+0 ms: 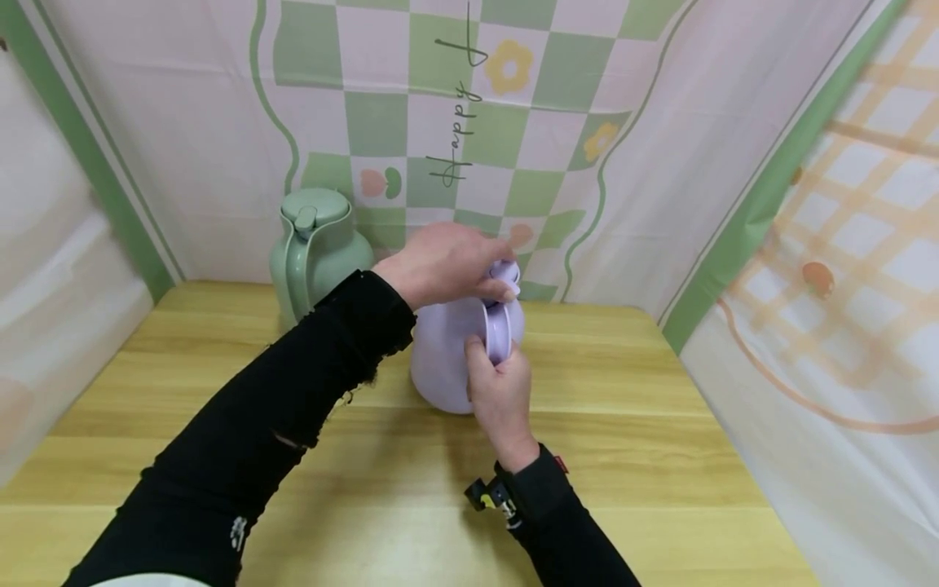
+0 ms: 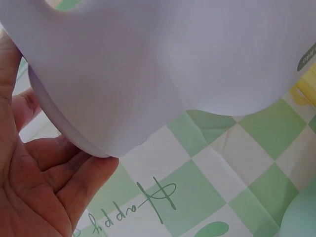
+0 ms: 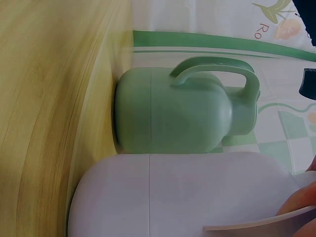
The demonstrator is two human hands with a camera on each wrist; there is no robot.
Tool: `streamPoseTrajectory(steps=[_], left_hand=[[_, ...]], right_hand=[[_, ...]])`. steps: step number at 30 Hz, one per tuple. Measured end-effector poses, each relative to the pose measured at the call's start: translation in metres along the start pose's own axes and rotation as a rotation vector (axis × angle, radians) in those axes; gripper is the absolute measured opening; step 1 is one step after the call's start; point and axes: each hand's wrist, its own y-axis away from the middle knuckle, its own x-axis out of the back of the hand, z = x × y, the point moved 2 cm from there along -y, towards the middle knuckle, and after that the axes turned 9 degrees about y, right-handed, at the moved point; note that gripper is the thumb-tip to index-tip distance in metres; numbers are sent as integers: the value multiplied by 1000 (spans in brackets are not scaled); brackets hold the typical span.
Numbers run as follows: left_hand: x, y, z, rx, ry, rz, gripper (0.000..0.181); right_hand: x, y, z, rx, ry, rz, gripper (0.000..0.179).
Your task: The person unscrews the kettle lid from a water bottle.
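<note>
A lavender thermos jug (image 1: 443, 350) stands upright on the wooden table, its handle (image 1: 500, 333) facing me. My right hand (image 1: 504, 395) grips this handle, thumb along its left side. From the left, my left hand (image 1: 447, 261) reaches over the jug's top and holds the lid (image 1: 506, 275), thumb near its lever. In the left wrist view, bent fingers (image 2: 79, 185) press on the lid's rim (image 2: 66, 131). The right wrist view has fingertips (image 3: 301, 197) at the handle, beside the jug's smooth side (image 3: 197, 182).
A green thermos jug (image 1: 315, 244) stands at the back left, close to the lavender one. Printed cloth (image 1: 455, 106) hangs behind the table (image 1: 616, 473) and along both sides.
</note>
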Motion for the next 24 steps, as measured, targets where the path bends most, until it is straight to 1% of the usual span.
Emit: streamPoseTrajectory(steps=[6,15,24], left_hand=[[-1,0,2,7,0,13,42],[0,2,5,27,11,22,39],[-2,1,9,49,-61,65,43]], right_hand=[[0,0,0,-10,6,7,32],[-2,0,0,-4,5,18,34],[-2,0,0,7,-4,19,34]])
